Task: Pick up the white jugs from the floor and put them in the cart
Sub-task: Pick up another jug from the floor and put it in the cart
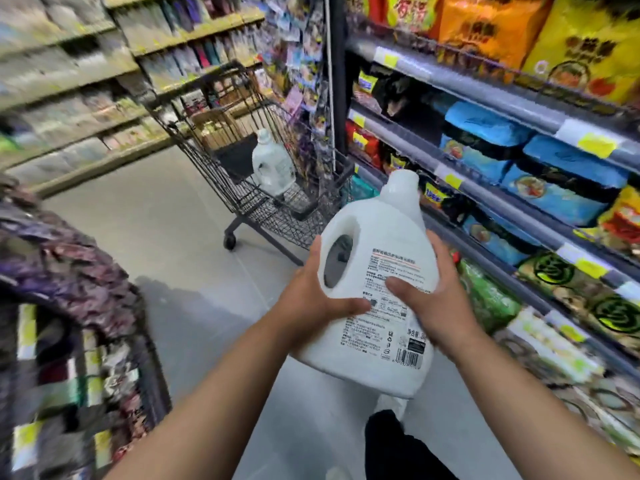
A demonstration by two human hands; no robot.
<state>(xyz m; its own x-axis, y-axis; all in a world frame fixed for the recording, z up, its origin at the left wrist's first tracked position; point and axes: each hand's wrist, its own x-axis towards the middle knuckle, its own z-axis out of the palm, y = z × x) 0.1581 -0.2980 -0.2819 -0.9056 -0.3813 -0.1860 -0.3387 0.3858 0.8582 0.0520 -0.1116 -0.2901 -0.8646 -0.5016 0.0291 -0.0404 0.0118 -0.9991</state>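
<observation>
I hold a big white jug (377, 237) with a printed back label and a barcode in front of me, tilted with its cap pointing up and away. My left hand (313, 303) grips its handle side and my right hand (436, 292) clasps the other side, thumb across the label. A black wire shopping cart (277, 209) stands ahead on the grey floor, about an arm's length past the jug. Inside the cart a second white jug (272, 164) stands upright near its right wall.
Shelves of bagged goods (519, 161) run close along my right. A rack of dark patterned goods (69, 306) crowds the left foreground. More shelves (86, 81) line the far left of the aisle. My shoe and dark trouser leg (391, 441) show below the jug.
</observation>
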